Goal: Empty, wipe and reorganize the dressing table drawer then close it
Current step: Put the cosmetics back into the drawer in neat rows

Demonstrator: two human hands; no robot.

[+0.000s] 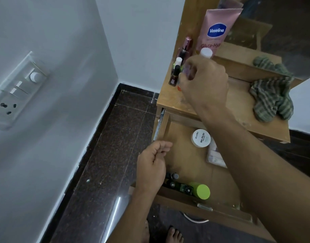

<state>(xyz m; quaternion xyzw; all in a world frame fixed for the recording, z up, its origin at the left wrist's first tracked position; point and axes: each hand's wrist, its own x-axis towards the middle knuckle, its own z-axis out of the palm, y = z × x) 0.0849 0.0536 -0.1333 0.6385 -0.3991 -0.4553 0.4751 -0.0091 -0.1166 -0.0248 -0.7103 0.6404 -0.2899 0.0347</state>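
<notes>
Wooden drawer (168, 130), pulled open below the tabletop (238, 106): emptying part done, as I judge it. Moved up so far: pink lotion tube (216, 30), nail polish bottles (176, 74) grouped at the rear left corner. Left inside: white nail polish jar (201, 138), green-capped bottle (199, 190), small dark bottles (172, 180), pale packet (214, 154). My right hand (205, 85) is closed around something small beside the group; which item, I cannot tell. Left hand (153, 165) loosely curled, holding nothing, above the drawer's left edge. Green striped cloth (271, 100) waits; wiping, restocking, closing remain.
</notes>
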